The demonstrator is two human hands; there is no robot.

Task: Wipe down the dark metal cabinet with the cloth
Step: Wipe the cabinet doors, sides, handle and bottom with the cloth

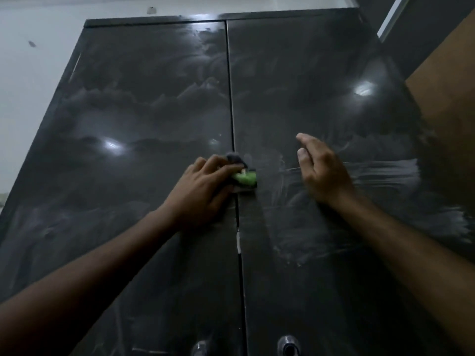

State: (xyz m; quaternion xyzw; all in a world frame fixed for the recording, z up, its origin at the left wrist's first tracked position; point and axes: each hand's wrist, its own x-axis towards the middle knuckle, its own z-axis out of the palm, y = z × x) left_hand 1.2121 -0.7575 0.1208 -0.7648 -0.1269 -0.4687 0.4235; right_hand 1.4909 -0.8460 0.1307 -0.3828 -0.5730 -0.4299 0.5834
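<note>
The dark metal cabinet (144, 111) fills the view, its two tall doors meeting at a central seam. Dusty smears and pale wipe streaks cover both doors. My left hand (203, 191) presses a bunched cloth (244, 177), dark with a green patch, against the seam at mid height, fingers curled over it. My right hand (321, 170) hovers in front of the right door with fingers straight and together, holding nothing. Whether it touches the door I cannot tell.
Two round metal knobs, one (289, 345) on the right door and one (201, 348) on the left, sit at the bottom edge. A white wall (33, 73) is to the left. A brown panel (447, 98) stands to the right of the cabinet.
</note>
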